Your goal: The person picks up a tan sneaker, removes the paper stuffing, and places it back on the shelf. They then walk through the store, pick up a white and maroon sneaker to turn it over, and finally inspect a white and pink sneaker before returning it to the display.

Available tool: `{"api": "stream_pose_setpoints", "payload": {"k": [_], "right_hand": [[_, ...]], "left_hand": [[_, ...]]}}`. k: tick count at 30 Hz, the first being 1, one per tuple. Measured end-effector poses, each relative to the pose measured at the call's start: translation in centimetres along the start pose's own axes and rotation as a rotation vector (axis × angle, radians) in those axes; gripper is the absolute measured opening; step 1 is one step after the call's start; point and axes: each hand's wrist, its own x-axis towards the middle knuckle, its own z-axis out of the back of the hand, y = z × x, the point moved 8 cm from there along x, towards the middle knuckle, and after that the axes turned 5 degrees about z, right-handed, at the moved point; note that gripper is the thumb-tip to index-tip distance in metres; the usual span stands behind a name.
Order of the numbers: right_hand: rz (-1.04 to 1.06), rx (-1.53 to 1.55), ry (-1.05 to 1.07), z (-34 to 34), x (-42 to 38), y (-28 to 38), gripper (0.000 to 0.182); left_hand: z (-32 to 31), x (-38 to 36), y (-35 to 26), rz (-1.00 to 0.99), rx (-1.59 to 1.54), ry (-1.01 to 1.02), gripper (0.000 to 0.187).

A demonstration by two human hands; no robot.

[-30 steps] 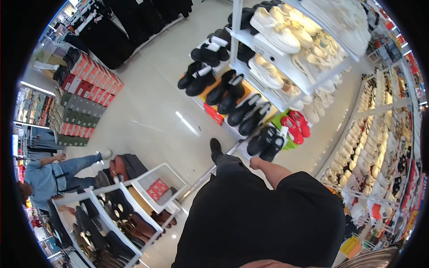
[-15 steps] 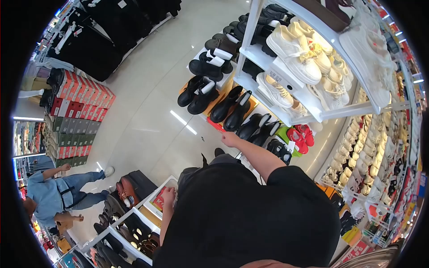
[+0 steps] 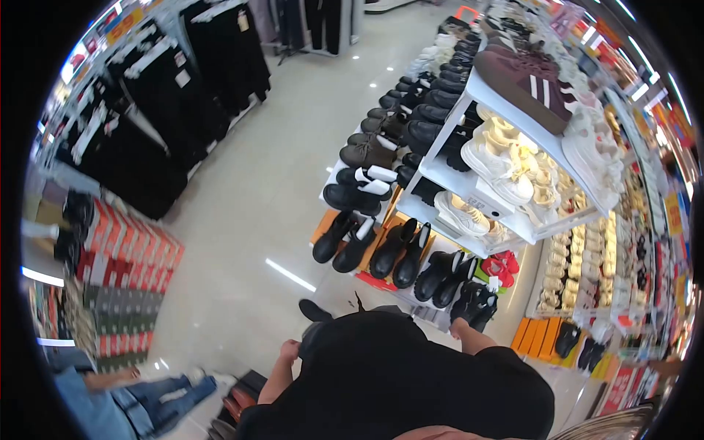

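Observation:
My left hand (image 3: 291, 350) is beside my body on the left, its fingers loosely curled and nothing visible in them. On the other side, my right hand (image 3: 460, 328) hangs low with its fingers curled in, overlapping the edge of a pair of black shoes (image 3: 480, 302) in this view. Black ankle boots (image 3: 438, 279) stand on the display just left of those shoes. Farther left along the same row are more black boots (image 3: 400, 253) with white paper in them, and another black pair (image 3: 353, 246) on an orange box.
A white shelf (image 3: 506, 229) holds cream sneakers and a maroon shoe (image 3: 524, 84). Racks of black trousers (image 3: 172, 92) line the left, above stacked shoeboxes (image 3: 125, 286). A person in blue (image 3: 121, 411) is at lower left. Tiled aisle floor (image 3: 249, 220) runs between.
The view has tilted up and shifted forward along the aisle. My right hand has moved from beside the boots to the black shoes at the row's right end. The person in blue sits lower in view.

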Motion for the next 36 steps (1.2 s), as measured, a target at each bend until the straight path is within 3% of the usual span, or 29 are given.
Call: {"api": "stream_pose_setpoints", "payload": {"k": [3,5,6,7,11,14,17,18,19,20,23,27,28,29,30,31,32,33,34,36], "right_hand": [[0.087,0.07,-0.145,5.0,4.2,9.1,0.021],[0.084,0.153,-0.446,12.4,6.3,16.2,0.025],[0.086,0.33,-0.451,16.9,5.6,19.9,0.026],[0.128,0.516,-0.61,22.0,3.6,23.7,0.025],[0.39,0.612,-0.747,31.9,3.4,32.9,0.023],[0.346,0.653,-0.709,33.9,5.2,34.1,0.022],[0.232,0.534,-0.64,30.3,10.8,31.9,0.025],[0.134,0.442,-0.489,28.2,12.6,31.0,0.028],[0.053,0.352,-0.368,25.0,15.1,29.6,0.028],[0.048,0.264,-0.305,23.8,15.4,28.9,0.028],[-0.037,0.392,-0.063,19.5,19.9,26.8,0.024],[-0.201,0.674,0.048,23.7,24.1,29.7,0.021],[0.082,0.314,-0.173,29.3,25.2,32.7,0.024],[0.075,0.462,-0.048,31.2,27.4,33.8,0.027],[0.261,0.38,-0.485,35.5,29.3,35.7,0.029],[0.324,0.353,-0.379,40.2,28.9,37.7,0.03],[0.388,0.574,-0.645,41.4,33.7,38.5,0.03],[0.225,0.643,-0.563,45.0,32.3,38.8,0.029],[0.246,0.619,-0.443,51.1,27.2,40.5,0.027],[0.32,0.691,-0.672,54.9,30.0,41.6,0.026]], "left_hand": [[6.2,5.2,-1.7,-0.038,0.117,0.0,0.026],[10.2,11.2,-1.0,-0.063,0.073,-0.038,0.026],[12.5,13.2,-1.7,-0.086,0.075,-0.047,0.026],[14.7,14.8,-2.2,-0.105,0.077,-0.055,0.026],[20.9,18.2,-4.7,-0.152,-0.008,-0.127,0.025],[21.9,18.1,-6.5,-0.111,-0.135,-0.044,0.025],[20.2,18.5,-6.1,-0.106,-0.011,0.0,0.025],[19.7,19.0,-5.5,-0.114,0.055,0.008,0.025],[17.8,20.1,-5.9,-0.477,0.622,0.042,0.032],[17.4,20.0,-5.7,-0.519,0.693,0.071,0.032],[19.3,20.4,-3.8,-0.394,0.773,0.166,0.031],[27.7,21.6,-3.9,-0.263,0.991,0.203,0.03],[30.3,22.5,-4.8,-0.244,1.013,0.164,0.029],[33.0,23.5,-5.6,-0.229,1.023,0.125,0.029],[35.6,25.1,-7.0,-0.218,1.001,0.05,0.029],[38.5,26.6,-8.2,-0.184,0.882,-0.044,0.027],[41.5,27.8,-9.5,-0.162,0.754,-0.138,0.026],[42.1,27.8,-11.7,-0.144,0.659,-0.12,0.025],[42.6,28.7,-14.5,-0.078,0.528,-0.106,0.025],[42.6,27.4,-22.0,0.111,0.236,-0.096,0.026]]}}
